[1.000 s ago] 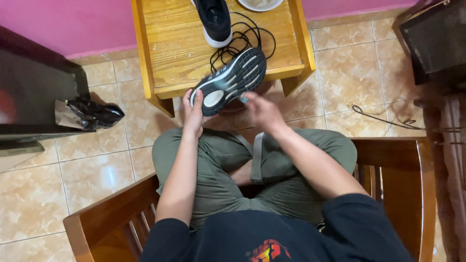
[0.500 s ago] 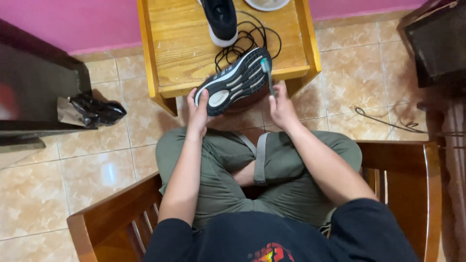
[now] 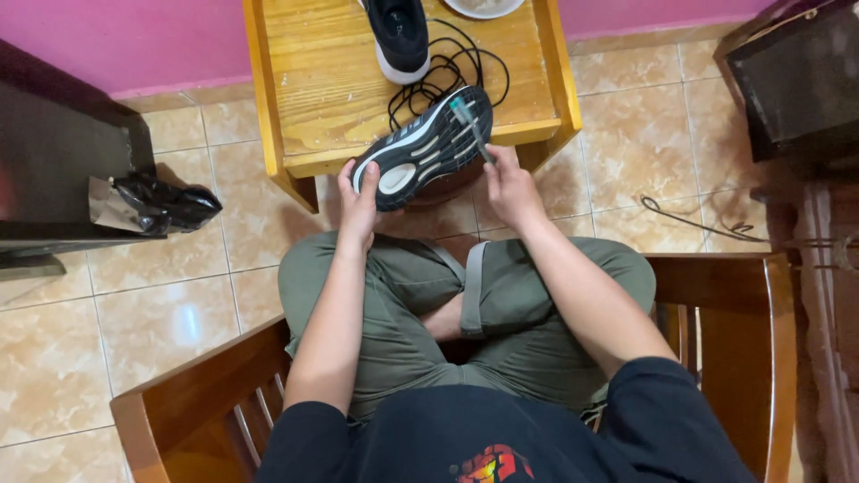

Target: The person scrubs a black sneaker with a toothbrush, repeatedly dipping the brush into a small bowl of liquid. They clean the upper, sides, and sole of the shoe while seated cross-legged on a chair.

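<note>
Black shoe [image 3: 422, 148] sole-up at table edge, 12 o'clock from knees. Left hand [image 3: 359, 201] curls round its heel; right hand [image 3: 508, 183] pinches a slim brush [image 3: 472, 128] on the sole. Risk: loose heel grip lets the shoe twist, brush skids.

shoe sole [image 3: 425, 148]: black, white stripes | table [image 3: 322, 80]: yellow wood | wall [image 3: 134, 36]: pink

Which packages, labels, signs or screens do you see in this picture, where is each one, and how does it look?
Crumpled black plastic bag: on the tiled floor at the left, beside the dark cabinet; shiny, with a silvery part.
Colourful print: on the chest of the person's dark shirt, bottom edge; red, orange and yellow.
No screens or signs are visible.
</note>
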